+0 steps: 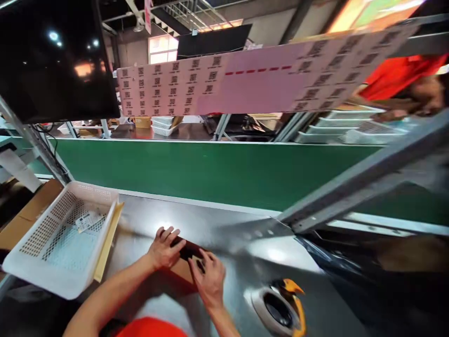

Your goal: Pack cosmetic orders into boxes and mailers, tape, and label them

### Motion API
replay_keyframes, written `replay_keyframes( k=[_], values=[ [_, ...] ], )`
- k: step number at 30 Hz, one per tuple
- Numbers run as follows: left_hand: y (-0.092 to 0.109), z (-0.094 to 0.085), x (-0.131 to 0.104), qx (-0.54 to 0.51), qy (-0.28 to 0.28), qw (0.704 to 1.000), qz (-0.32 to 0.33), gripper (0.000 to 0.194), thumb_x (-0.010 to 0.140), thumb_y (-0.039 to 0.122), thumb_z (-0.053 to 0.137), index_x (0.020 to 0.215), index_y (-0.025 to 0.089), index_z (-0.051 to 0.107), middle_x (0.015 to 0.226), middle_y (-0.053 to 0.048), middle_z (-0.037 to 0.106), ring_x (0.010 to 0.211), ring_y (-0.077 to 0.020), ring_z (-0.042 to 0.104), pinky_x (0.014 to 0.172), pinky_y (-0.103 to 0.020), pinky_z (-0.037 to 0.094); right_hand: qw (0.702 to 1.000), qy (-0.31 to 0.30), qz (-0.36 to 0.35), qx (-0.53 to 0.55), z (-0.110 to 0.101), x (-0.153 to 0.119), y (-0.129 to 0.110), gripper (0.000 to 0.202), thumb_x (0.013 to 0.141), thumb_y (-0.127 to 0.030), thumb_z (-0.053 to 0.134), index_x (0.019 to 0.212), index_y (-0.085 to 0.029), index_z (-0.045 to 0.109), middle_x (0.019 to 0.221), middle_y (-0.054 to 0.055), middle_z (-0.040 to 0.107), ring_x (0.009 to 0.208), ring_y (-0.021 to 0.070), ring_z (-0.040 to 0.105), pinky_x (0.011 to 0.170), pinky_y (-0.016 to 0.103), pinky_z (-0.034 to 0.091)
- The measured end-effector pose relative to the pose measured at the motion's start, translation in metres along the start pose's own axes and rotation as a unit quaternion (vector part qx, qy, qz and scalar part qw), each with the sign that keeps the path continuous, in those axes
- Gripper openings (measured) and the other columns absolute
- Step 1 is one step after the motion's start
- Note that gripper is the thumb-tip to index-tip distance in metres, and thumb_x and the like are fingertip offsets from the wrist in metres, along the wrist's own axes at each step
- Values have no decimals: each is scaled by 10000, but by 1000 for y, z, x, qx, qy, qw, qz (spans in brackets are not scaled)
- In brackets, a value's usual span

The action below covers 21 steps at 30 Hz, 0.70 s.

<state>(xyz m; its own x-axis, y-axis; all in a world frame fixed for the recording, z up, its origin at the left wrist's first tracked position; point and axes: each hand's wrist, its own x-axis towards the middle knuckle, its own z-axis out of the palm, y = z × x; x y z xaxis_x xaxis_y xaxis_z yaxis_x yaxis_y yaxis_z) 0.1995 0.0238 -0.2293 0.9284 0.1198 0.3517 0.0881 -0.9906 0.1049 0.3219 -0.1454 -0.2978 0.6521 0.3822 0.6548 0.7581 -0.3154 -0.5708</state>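
Observation:
A small brown cardboard box (182, 270) rests on the metal table in front of me, between my two hands. Its upper side shows a dark gap, perhaps an opening. My left hand (165, 249) grips the left end, fingers bent over the top. On the right end, my right hand (210, 276) holds the box with thumb and fingers curled around it. The underside and part of the near face are hidden. To the right lies a tape dispenser (299, 311) with a yellow handle and a large roll of tape (257, 302).
A white perforated basket (66, 285) stands at the left with a labelled packet (87, 221) inside. A yellowish envelope (108, 243) leans along its side. Beyond the metal table (140, 210) runs a green belt (210, 168). A metal post (351, 187) slants at the right.

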Motion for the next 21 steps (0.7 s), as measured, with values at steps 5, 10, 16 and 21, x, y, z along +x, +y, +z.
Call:
replay_keyframes(
  k=[5,10,16,21],
  values=[
    [-17,4,-18,-31,49,998,-16,566,985,488,586,1461,183,563,1343,-146,701,1231,-290,638,1209,-571,347,999,28,-28,9,7,-18,9,928,970,-523,614,1670,-162,122,1655,256,283,1500,407,354,1146,622,409],
    [-28,7,-64,-95,50,993,39,360,1034,363,531,1346,268,683,1317,-97,736,1245,-264,654,1146,-526,458,982,-155,-101,27,-8,-37,8,651,991,-414,580,1588,-238,386,1603,165,450,1468,332,456,1130,536,489],
    [-35,45,-96,-104,76,989,-71,372,1005,314,552,1337,384,705,1612,-57,494,1537,-374,357,1173,-658,401,978,-195,-42,64,-29,-48,33,518,960,-357,562,1459,-218,538,1485,148,593,1393,288,532,1147,519,473],
    [-38,48,-97,-213,54,973,-76,336,1000,340,559,1276,391,743,1635,-29,463,1532,-329,376,1192,-584,424,920,-15,364,-143,-106,-15,102,611,842,-440,574,1342,-90,592,1450,277,557,1393,390,488,1134,574,403]
  ],
)
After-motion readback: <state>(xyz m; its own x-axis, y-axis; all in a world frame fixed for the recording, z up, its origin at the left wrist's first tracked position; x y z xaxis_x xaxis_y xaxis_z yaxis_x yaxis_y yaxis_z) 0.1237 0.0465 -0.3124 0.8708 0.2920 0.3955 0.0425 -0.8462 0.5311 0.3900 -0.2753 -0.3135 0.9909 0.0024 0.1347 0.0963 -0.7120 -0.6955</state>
